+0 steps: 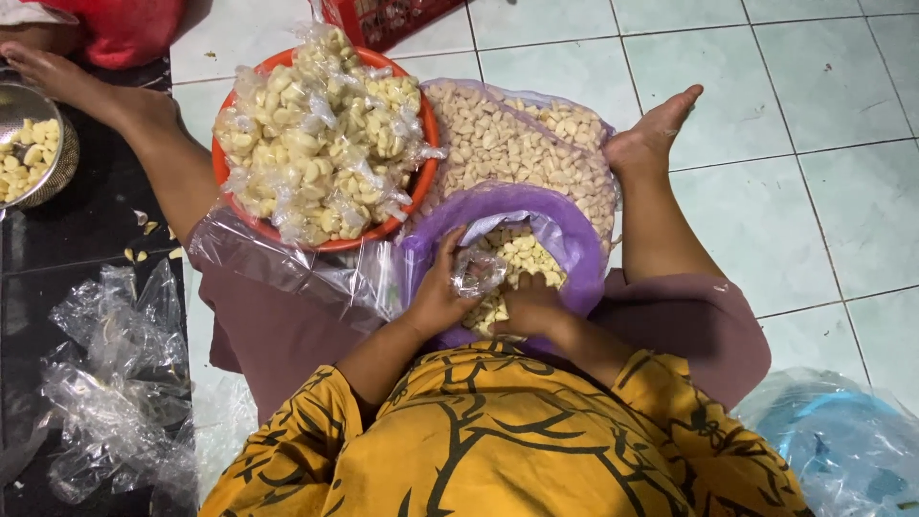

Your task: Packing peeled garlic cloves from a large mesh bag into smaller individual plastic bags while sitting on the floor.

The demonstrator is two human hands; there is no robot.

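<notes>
I sit on the floor with a purple plastic bag of peeled garlic cloves open in my lap. My left hand holds a small clear plastic bag at its mouth, over the cloves. My right hand is down in the garlic, fingers curled among the cloves. Behind the purple bag lies a bigger clear bag full of peeled cloves.
An orange basin piled with small filled garlic packets stands at the upper left. A metal bowl of cloves sits far left. Crumpled clear bags lie on a dark mat. A blue basin under plastic is at the lower right.
</notes>
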